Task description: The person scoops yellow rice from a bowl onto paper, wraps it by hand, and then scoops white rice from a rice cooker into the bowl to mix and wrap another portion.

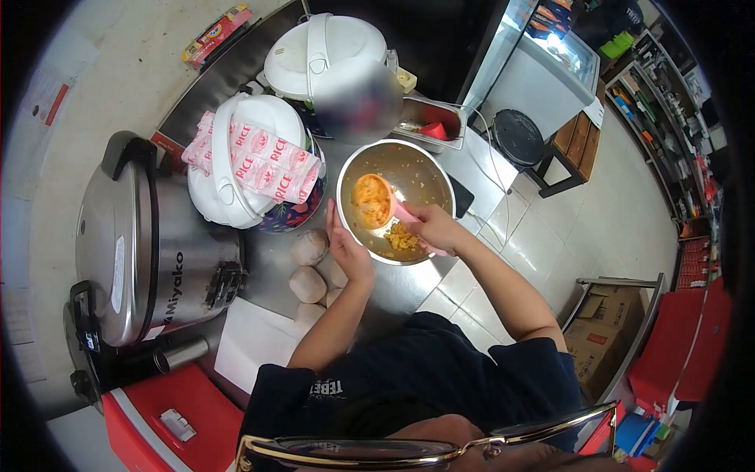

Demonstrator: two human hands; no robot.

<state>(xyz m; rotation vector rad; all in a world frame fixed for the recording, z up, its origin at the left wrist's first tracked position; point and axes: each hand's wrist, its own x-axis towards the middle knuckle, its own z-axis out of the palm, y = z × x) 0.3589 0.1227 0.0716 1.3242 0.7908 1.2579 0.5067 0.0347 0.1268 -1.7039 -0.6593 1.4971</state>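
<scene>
A round metal bowl (434, 167) sits on the steel counter with yellow-orange food (403, 236) in its lower part. My right hand (437, 230) is closed on the pink handle of a scoop (403, 212). The scoop's round cup, over the inside of the bowl, holds orange-yellow food (371, 200). My left hand (347, 247) rests against the bowl's lower left rim, its fingers along the outer wall. Several pale round pieces (307, 285) lie just left of that hand.
A large Miyako cooker (185, 263) stands left. Two white-lidded cookers (342, 39) are behind, one under a RICE-printed wrapper (275, 161). A metal tray (452, 118) with a red item is beyond the bowl. A red cooler (169, 417) and white sheet (253, 346) are lower left.
</scene>
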